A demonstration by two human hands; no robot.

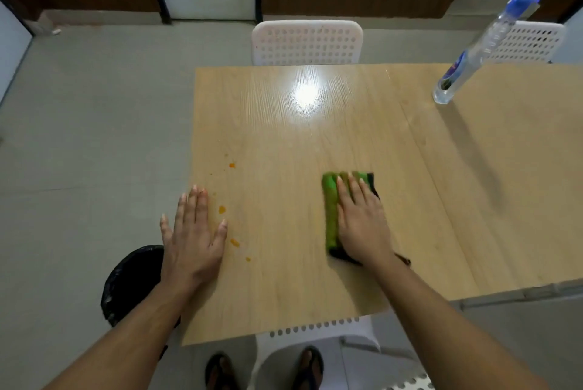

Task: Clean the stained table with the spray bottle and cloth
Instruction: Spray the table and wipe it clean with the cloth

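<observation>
The wooden table (284, 288) carries several orange stains (222, 209) near its left edge. My left hand (192, 235) lies flat and open on that edge, just left of the stains, with nothing in it. My right hand (362, 219) presses flat on a folded green and black cloth (331, 210) in the middle of the table, fingers stretched over it. A clear spray bottle with a blue trigger head (492, 33) stands at the table's far right, away from both hands.
A white perforated chair (307, 42) stands at the far side, a second one (530, 42) behind the bottle, and a third (318, 339) under the near edge. A bin with a black bag (129, 282) sits on the floor by the left edge. My sandalled feet (265, 370) show below.
</observation>
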